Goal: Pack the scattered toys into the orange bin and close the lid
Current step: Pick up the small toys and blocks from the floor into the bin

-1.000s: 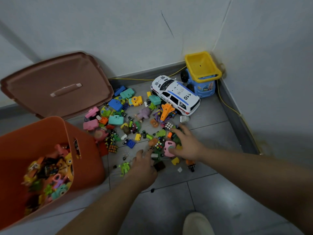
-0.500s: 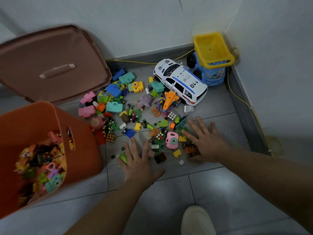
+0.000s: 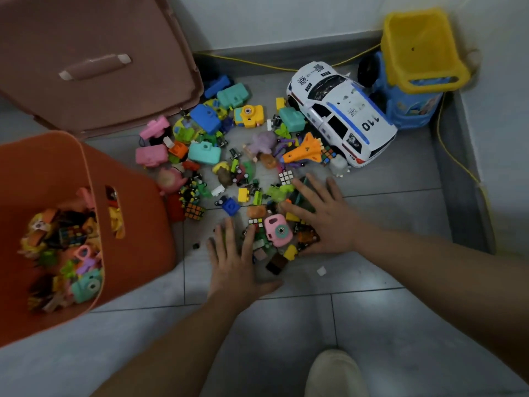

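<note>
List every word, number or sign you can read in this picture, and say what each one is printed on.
"110", seen upside down from here: on the side of the white and blue police car.
A much smaller "110" near the car's front corner.
Dark characters on the car's bonnet and a blue mark on its door: too blurred to read.
Picture stickers on the blue truck: too blurred to read.
Nothing else carries readable text.

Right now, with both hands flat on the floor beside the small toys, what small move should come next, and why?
Probably draw the left hand and right hand together to scoop the pink toy camera and the small pieces around it. Both hands lie open, holding nothing, and the orange bin stands open at the left.
</note>
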